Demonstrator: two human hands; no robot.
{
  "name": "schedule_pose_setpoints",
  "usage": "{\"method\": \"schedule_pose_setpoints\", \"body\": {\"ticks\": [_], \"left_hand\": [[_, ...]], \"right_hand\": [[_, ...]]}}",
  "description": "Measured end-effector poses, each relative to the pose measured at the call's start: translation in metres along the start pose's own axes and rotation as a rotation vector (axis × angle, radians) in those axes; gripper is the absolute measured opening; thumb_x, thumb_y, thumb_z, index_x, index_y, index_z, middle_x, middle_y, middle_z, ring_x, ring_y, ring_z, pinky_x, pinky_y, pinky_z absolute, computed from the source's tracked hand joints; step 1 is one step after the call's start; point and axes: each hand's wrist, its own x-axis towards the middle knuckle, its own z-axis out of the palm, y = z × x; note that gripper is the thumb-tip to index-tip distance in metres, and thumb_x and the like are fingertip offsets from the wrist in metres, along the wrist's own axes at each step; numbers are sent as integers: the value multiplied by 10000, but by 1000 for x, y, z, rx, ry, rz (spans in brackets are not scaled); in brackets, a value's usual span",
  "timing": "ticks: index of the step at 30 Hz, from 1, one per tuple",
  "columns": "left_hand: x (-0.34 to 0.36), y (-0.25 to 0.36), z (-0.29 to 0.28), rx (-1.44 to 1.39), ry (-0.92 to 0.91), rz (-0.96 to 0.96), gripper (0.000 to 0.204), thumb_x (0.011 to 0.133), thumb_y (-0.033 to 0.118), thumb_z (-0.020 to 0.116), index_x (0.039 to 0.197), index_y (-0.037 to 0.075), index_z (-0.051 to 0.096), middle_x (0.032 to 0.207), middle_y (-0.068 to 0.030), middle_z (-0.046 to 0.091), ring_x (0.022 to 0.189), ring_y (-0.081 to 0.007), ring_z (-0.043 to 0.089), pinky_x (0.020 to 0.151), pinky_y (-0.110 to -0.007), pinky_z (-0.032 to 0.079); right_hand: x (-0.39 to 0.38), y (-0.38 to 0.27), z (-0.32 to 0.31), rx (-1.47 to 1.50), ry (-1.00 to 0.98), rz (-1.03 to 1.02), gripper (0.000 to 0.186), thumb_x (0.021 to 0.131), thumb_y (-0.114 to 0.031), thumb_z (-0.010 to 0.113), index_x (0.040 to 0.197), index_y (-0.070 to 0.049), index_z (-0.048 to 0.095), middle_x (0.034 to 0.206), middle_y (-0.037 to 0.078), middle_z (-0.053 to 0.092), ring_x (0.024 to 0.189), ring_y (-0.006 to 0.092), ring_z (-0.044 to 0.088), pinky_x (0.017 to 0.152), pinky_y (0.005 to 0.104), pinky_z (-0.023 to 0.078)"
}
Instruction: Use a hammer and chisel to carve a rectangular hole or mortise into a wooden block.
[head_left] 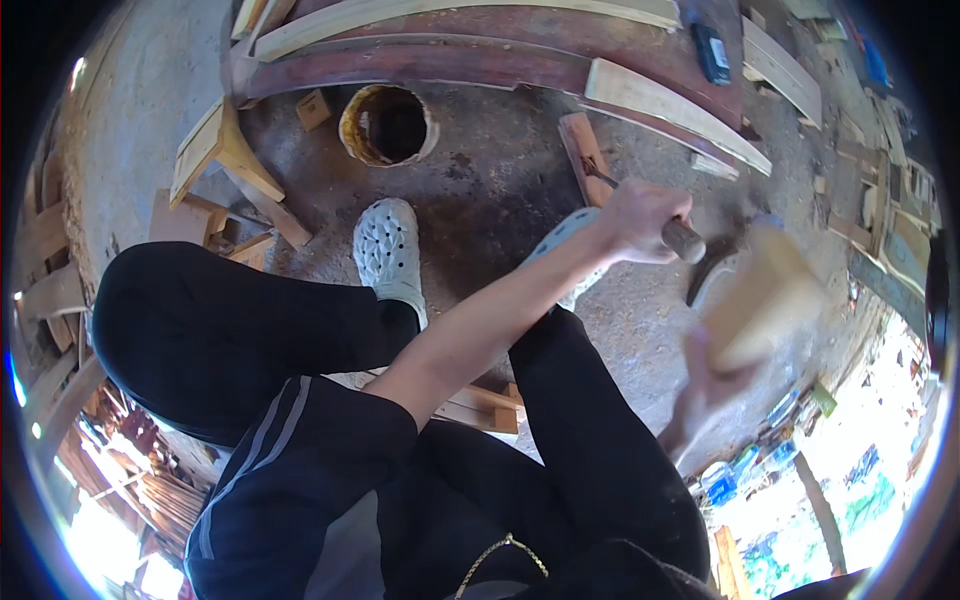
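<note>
We see the left hand closed on a handle and the blurred right hand gripping a wood block at right; bare floor lies beyond, toward the planks.

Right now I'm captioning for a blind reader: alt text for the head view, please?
Seen from above, a seated person in black grips a dark round handle in the left hand, while the blurred right hand holds a pale wooden block. White clogs, wood offcuts and a round yellow-rimmed opening show on the dusty floor.
</note>
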Motion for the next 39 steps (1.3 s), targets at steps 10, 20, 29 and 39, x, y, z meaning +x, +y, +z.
{"method": "schedule_pose_setpoints", "body": {"ticks": [10, 20, 29, 39], "left_hand": [[6, -6, -6, 0, -21, -24, 262, 652, 110, 767, 693, 97, 509, 607, -68, 574, 518, -254, 592, 487, -362, 456], [24, -25, -81, -620, 487, -560, 201, 895, 8, 573, 767, 96, 445, 578, -37, 494, 488, -139, 492, 458, -301, 396], [35, -20, -74, -713, 393, -495, 264, 898, -42, 589, 749, 80, 409, 607, 2, 468, 463, -65, 439, 443, -253, 346], [31, -20, -62, -688, 384, -503, 274, 906, -37, 600, 738, 76, 414, 602, 13, 469, 468, -50, 444, 431, -246, 346]], "right_hand": [[12, 45, -19, 157, -103, 42, 594, 811, -242, 762, 1259, 60, 515, 1050, 161, 619, 880, 237, 616, 725, 373, 520], [1, 60, 3, 57, -37, 326, 706, 793, -309, 770, 1315, 67, 480, 1090, 196, 603, 987, 276, 598, 842, 411, 496], [-14, 58, 17, -117, -183, 312, 726, 821, -294, 781, 1296, 135, 440, 1087, 200, 600, 1005, 239, 574, 898, 358, 462], [-10, 75, 10, -88, -85, 316, 551, 813, -320, 771, 1120, 57, 511, 949, 171, 611, 887, 229, 587, 809, 373, 484]]}}
